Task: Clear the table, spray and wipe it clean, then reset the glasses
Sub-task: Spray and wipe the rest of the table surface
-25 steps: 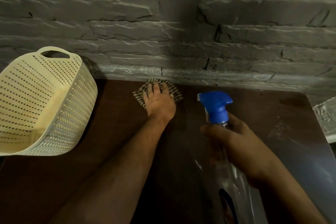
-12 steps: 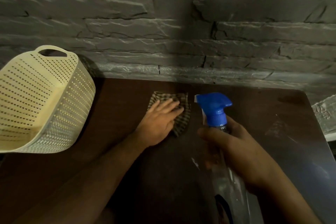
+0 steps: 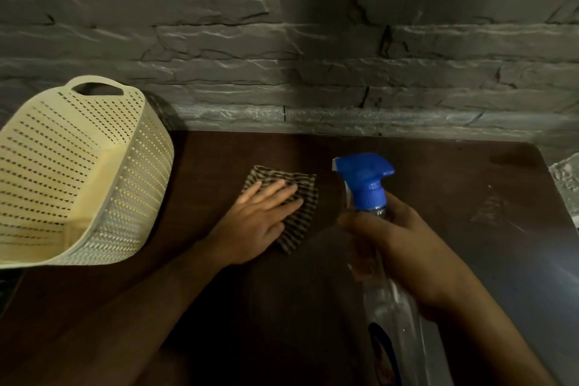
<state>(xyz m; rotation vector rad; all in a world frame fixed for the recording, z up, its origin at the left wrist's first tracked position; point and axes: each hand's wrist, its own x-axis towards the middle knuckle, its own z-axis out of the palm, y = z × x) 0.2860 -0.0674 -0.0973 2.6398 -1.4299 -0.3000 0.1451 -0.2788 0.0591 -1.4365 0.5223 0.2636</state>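
Here my left hand [image 3: 260,219] presses flat, fingers straight, on the striped brown cloth [image 3: 297,213]; my right hand [image 3: 404,247] grips the clear, blue-topped spray bottle [image 3: 369,185].

My checked brown cloth [image 3: 289,213] lies flat and slightly rumpled on the dark wooden table [image 3: 438,185], near its middle toward the wall. The spray bottle [image 3: 388,291] is clear plastic with a blue trigger head [image 3: 365,178], nozzle pointing left, held tilted above the table's right half. A blue label sits low on it, though I can't read it in this dim light.
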